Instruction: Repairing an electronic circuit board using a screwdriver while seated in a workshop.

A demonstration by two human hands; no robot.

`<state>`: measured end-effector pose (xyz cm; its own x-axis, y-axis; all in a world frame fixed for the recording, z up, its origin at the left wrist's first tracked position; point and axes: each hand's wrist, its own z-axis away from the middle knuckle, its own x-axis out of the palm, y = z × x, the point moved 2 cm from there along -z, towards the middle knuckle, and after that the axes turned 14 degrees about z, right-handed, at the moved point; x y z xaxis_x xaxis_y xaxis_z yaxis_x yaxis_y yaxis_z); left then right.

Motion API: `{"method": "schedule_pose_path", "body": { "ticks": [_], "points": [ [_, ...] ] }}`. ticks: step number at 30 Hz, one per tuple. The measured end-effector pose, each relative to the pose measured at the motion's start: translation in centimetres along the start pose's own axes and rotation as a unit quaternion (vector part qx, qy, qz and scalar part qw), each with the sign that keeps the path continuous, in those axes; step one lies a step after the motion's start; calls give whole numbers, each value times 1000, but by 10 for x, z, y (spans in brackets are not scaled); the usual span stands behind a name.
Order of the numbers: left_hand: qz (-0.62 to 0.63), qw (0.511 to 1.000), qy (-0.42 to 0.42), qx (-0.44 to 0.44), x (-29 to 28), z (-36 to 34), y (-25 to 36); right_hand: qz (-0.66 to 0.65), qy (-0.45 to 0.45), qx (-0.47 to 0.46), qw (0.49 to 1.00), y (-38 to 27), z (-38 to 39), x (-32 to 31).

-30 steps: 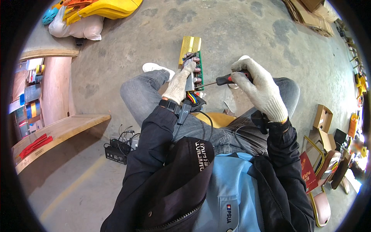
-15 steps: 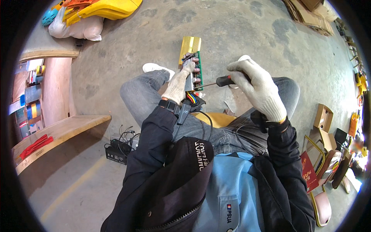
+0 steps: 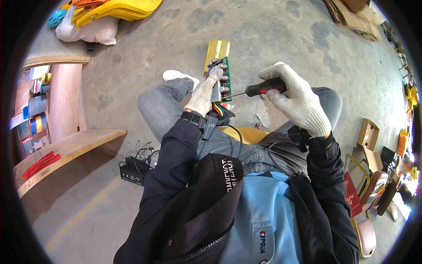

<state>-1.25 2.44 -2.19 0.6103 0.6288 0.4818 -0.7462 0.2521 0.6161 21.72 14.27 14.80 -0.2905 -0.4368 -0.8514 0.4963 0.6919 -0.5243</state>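
Observation:
In a white knit glove, my left hand (image 3: 205,93) grips a green circuit board (image 3: 228,79) by its grey metal side. Several round brownish components stand along the board, and a gold ribbed metal housing (image 3: 217,48) lies at its far end. Coloured wires (image 3: 218,109) leave the near end. My right hand (image 3: 299,97), gloved too, holds a screwdriver (image 3: 266,87) with a black and red handle, its butt against the palm and the fingers loosely around it. The shaft points left, its tip at the board's near end. Whatever the tip touches is too small to make out.
A yellow seat (image 3: 244,135) shows between my legs. To the left are a wooden bench (image 3: 74,143) with red gloves (image 3: 41,166) and a black box with cables (image 3: 132,171). An open cardboard box (image 3: 367,133) and assorted items stand right; a white bag (image 3: 88,31) sits far left.
My right hand has shifted slightly right and its fingers have spread, showing more of the screwdriver handle. The tip stays by the board's near end. My left hand keeps its hold.

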Motion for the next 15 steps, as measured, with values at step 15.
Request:
{"method": "schedule_pose_path", "body": {
  "ticks": [15],
  "points": [
    [-18, 1000, -2, -4, 0, -2, -2, -56, 9, 39, 998, 1, 2, 4]
  ]
}}
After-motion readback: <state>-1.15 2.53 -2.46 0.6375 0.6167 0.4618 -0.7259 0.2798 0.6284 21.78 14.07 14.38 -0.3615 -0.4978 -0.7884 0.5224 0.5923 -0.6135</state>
